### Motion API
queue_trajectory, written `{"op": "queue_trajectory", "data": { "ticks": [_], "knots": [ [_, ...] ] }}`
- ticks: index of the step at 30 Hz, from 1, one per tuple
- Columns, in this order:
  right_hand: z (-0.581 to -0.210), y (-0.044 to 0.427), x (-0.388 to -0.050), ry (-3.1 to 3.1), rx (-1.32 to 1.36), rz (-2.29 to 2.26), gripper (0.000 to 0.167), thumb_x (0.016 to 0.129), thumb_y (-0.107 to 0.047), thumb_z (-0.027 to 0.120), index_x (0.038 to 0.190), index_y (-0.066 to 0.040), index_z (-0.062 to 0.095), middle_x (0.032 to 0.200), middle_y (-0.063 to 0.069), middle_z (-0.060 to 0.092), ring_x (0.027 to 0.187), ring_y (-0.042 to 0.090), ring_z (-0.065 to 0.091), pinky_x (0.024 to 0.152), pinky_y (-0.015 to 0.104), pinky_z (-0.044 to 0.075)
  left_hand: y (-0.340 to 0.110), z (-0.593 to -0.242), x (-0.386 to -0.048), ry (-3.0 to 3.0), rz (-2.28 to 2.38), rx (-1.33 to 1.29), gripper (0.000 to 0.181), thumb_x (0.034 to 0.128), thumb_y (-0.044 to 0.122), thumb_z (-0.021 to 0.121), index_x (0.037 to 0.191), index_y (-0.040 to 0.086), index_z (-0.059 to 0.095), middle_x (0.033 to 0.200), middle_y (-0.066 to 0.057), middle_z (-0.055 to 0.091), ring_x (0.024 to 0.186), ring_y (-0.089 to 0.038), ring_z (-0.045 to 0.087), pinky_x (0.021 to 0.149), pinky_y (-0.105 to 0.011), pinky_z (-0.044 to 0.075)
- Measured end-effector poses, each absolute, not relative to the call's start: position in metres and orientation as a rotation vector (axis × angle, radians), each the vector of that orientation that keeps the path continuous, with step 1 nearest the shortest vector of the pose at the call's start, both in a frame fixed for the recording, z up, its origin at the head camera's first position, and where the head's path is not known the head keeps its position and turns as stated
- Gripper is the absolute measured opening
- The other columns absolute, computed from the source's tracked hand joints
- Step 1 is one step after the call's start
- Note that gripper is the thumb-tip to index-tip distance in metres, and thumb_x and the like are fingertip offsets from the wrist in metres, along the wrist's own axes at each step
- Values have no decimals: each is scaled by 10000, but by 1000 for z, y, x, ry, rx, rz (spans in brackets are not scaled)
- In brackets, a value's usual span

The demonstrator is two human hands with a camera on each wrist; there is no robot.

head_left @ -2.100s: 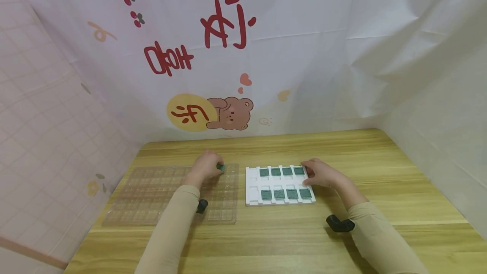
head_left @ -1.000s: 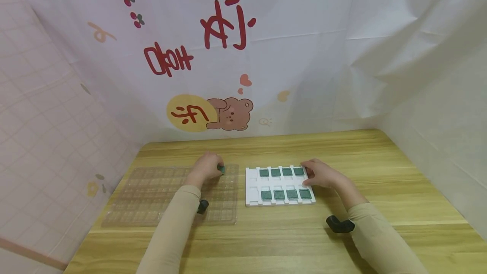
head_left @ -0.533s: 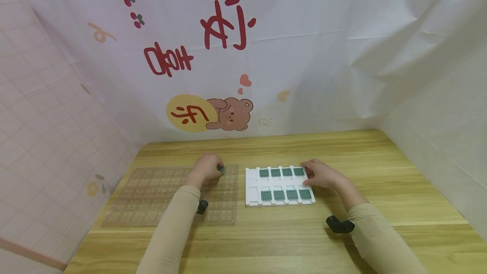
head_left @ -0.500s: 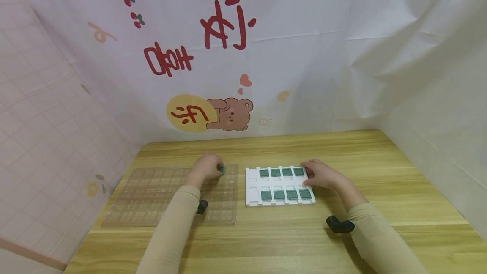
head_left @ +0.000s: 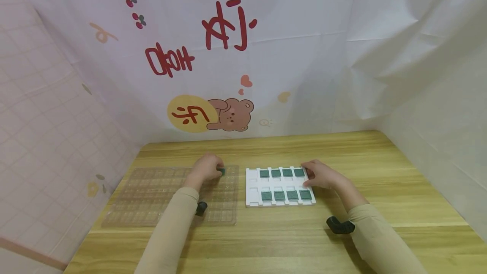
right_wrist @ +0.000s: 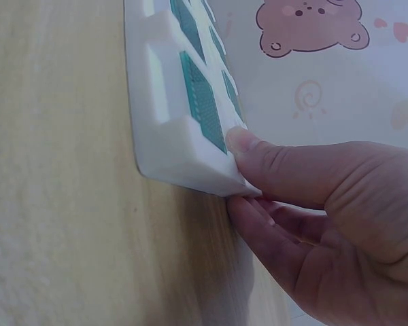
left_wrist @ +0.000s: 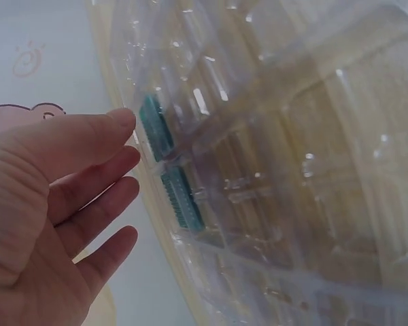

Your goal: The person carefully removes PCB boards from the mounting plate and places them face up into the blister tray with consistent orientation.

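My left hand [head_left: 206, 167] is over the far right corner of a clear plastic tray [head_left: 133, 195] with many pockets. In the left wrist view, two green chips [left_wrist: 181, 198] sit side by side in pockets along the tray's edge. The left thumb and loosely bent fingers [left_wrist: 98, 207] are beside them, with nothing held between them. My right hand [head_left: 321, 173] grips the right end of a white tray [head_left: 253, 185], thumb on top and fingers against its end. Two rows of green square chips [head_left: 279, 195] lie in that tray; its leftmost pockets hold none.
Both trays lie on a wooden table [head_left: 274, 240], a narrow gap between them. A printed cloth backdrop [head_left: 304, 54] stands behind the table and along its sides. Black straps or mounts [head_left: 340, 225] sit at both wrists.
The left hand has shifted slightly at the clear tray's far corner, and a green chip shows beside its fingertips. The right hand and white tray have stayed in place.
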State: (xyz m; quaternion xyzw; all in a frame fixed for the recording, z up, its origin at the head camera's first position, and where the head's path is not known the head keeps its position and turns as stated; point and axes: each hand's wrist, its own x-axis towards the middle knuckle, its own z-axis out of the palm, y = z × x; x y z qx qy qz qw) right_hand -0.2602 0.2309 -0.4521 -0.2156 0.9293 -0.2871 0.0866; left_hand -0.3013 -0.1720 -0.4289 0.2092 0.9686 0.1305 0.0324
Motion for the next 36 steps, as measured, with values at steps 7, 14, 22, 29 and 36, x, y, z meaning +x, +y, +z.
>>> {"op": "queue_trajectory", "data": {
  "ticks": [7, 14, 22, 29, 36],
  "knots": [
    [-453, 231, -260, 2780, -639, -844, 699, 838, -143, 797, 1355, 172, 447, 1202, 280, 516, 1041, 340, 549, 929, 501, 470, -167, -418, -295, 2976, 443, 627, 268, 888, 119, 737, 1151, 68, 726, 1148, -75, 701, 1104, -281, 632, 921, -461, 503],
    [-452, 231, -259, 2766, -627, -869, 702, 837, -128, 797, 1358, 179, 440, 1222, 304, 502, 1057, 361, 561, 930, 502, 478, -158, -412, -288, 3017, 480, 702, 293, 889, 122, 721, 1173, 47, 712, 1185, -96, 688, 1159, -304, 603, 993, -460, 455],
    [-451, 231, -259, 2764, -627, -871, 704, 840, -136, 795, 1362, 175, 438, 1220, 298, 504, 1062, 363, 556, 937, 508, 471, -147, -412, -278, 3054, 599, 738, 324, 896, 139, 724, 1208, 56, 696, 1212, -91, 670, 1196, -297, 553, 1042, -446, 411],
    [-451, 232, -259, 2773, -644, -857, 703, 842, -138, 793, 1359, 178, 437, 1213, 297, 508, 1052, 357, 551, 935, 512, 469, -137, -411, -268, 3101, 659, 808, 315, 899, 182, 733, 1194, 79, 703, 1204, -92, 668, 1177, -289, 550, 1020, -440, 429],
    [-452, 231, -260, 2765, -641, -853, 709, 844, -142, 791, 1362, 181, 431, 1223, 303, 501, 1063, 364, 553, 938, 510, 469, -127, -409, -262, 3120, 691, 854, 333, 883, 159, 751, 1200, 74, 696, 1216, -100, 658, 1168, -287, 552, 1009, -443, 434]
  ]
}}
